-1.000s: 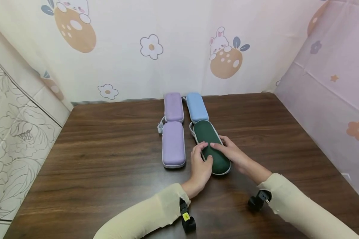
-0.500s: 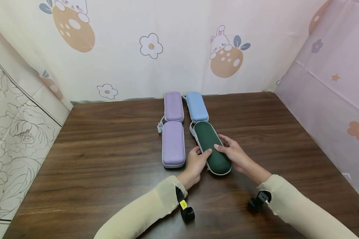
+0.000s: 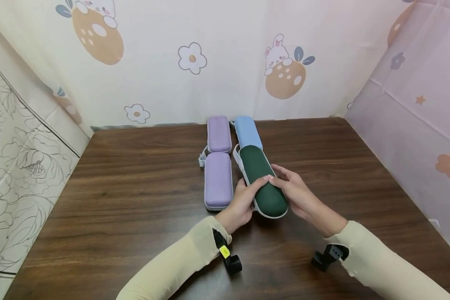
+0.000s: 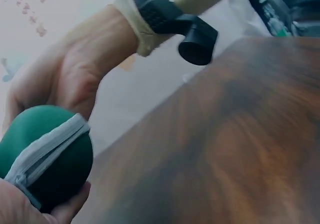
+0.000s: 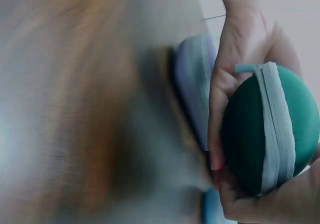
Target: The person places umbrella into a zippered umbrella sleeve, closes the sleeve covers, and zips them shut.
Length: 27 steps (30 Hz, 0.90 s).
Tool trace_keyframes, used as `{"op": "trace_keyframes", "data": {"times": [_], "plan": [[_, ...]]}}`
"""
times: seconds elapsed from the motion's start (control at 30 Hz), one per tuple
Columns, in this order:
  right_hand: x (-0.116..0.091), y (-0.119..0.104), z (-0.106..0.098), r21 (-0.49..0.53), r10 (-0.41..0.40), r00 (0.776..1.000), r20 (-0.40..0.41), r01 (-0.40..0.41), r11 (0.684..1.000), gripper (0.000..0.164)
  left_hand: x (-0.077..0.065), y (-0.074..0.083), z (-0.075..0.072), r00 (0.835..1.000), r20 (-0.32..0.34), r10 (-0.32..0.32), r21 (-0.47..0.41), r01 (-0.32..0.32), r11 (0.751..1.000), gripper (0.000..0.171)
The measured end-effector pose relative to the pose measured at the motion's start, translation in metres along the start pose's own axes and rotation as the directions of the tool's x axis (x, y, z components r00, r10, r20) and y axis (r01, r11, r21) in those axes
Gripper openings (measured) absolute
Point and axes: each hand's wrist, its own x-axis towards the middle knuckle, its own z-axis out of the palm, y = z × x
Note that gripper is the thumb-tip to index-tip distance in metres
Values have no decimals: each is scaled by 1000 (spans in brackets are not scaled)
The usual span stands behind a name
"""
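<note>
A long dark green zip case (image 3: pixel 260 166) with rounded ends and pale grey piping is gripped from both sides. My left hand (image 3: pixel 241 204) holds its left edge and my right hand (image 3: pixel 296 191) its right edge, thumbs meeting on top. In both wrist views the grey zipper (image 5: pixel 275 124) runs around the case's near end, and fingers reach underneath, so the case is off the table there. Its far end overlaps the near end of a light blue case (image 3: pixel 247 131) in the head view. A pale wrist strap (image 3: pixel 238 157) loops at its left side.
Two purple cases, the near one (image 3: pixel 218 179) and the far one (image 3: pixel 219 133), lie end to end just left of the green case. The brown wooden table (image 3: pixel 142 200) extends around them. A patterned curtain (image 3: pixel 225 75) hangs behind the far edge.
My left hand has shifted from the top of the green case to its left edge, its thumb now beside the right one. The case has risen slightly, its far end now covering part of the blue case.
</note>
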Motion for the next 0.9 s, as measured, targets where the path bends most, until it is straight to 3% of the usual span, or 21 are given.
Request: {"op": "trace_keyframes", "data": {"times": [0.13,0.2,0.23,0.27,0.33,0.37,0.4,0.43,0.47,0.6,0.67,0.8,0.9], "plan": [[-4,-19,3,-137,-37,999,16,39,990,65,-2,17,1,1000,30,2,-98,1,995,53],[-8,-25,5,-276,-165,986,-16,155,949,58,-3,24,2,999,20,26,-154,-22,988,50],[-10,-27,6,-354,-259,965,-38,229,907,53,-3,27,2,999,10,37,-183,-34,983,51],[-13,-27,7,-429,-360,930,-67,299,852,47,-3,31,3,999,-1,48,-211,-47,976,52],[-19,-25,9,-550,-520,843,-139,371,748,33,-4,39,3,997,-34,71,-257,-78,963,56],[-22,-22,10,-576,-571,804,-167,391,718,27,-5,43,2,995,-50,82,-273,-92,958,58],[-25,-19,11,-578,-594,783,-184,403,710,22,-5,48,1,994,-65,86,-285,-101,953,61],[-28,-16,12,-555,-587,785,-198,404,727,20,-5,51,1,993,-77,93,-290,-112,950,62],[-30,-12,13,-521,-559,804,-203,395,757,19,-5,55,1,990,-89,108,-297,-130,946,63],[-31,2,20,-381,-368,921,-130,297,876,20,-4,64,1,977,-128,170,-325,-203,924,63],[-28,6,26,-302,-259,964,-64,228,925,27,-3,67,2,968,-147,202,-347,-242,906,64],[-20,8,41,-156,-127,992,-19,123,980,44,-1,67,4,951,-180,253,-376,-304,875,66],[-14,8,50,-104,-134,988,-75,126,987,42,-1,64,4,943,-192,272,-392,-328,860,65]]}}
